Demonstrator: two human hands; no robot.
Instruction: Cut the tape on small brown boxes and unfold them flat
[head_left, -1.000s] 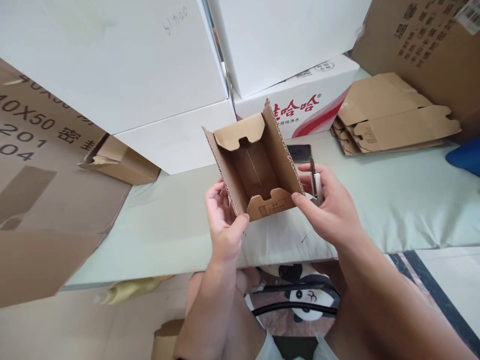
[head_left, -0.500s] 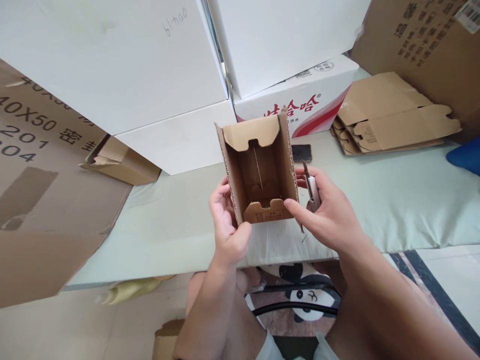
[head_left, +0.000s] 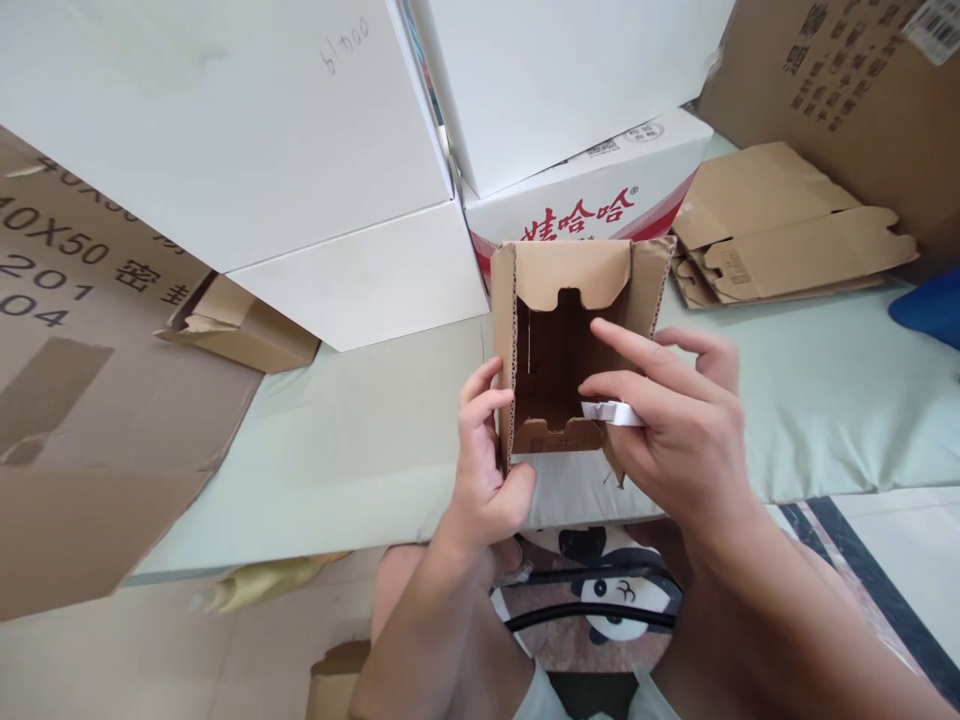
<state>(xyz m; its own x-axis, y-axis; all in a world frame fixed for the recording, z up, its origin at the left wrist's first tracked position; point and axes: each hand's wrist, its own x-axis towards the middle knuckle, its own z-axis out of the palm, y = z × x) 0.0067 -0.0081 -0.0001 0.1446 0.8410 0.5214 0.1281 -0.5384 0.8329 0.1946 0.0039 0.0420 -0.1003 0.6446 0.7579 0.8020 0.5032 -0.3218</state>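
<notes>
A small brown cardboard box (head_left: 574,272) stands before me with its open end facing up toward me and its side flaps leaning outward. My left hand (head_left: 486,490) grips its left side, with fingers outside and the thumb near the lower edge. Over the right part of the opening is my right hand (head_left: 686,430), its index finger extended toward the inside. A utility knife (head_left: 621,412) with a light handle is held in that hand, its tip pointing left. The lower inner flap (head_left: 555,436) is partly visible; the box's inside is dark.
A pale green cloth (head_left: 375,430) covers the table. Flattened cardboard boxes (head_left: 795,230) lie at the right, beside a blue object (head_left: 930,312). White boxes (head_left: 352,255) stand behind, another small carton (head_left: 259,325) at left, next to a large carton (head_left: 97,480).
The box has shifted right and its side flaps now spread outward. My right hand has moved from the box's right side to over the opening, turning the knife leftward. The phone is now hidden.
</notes>
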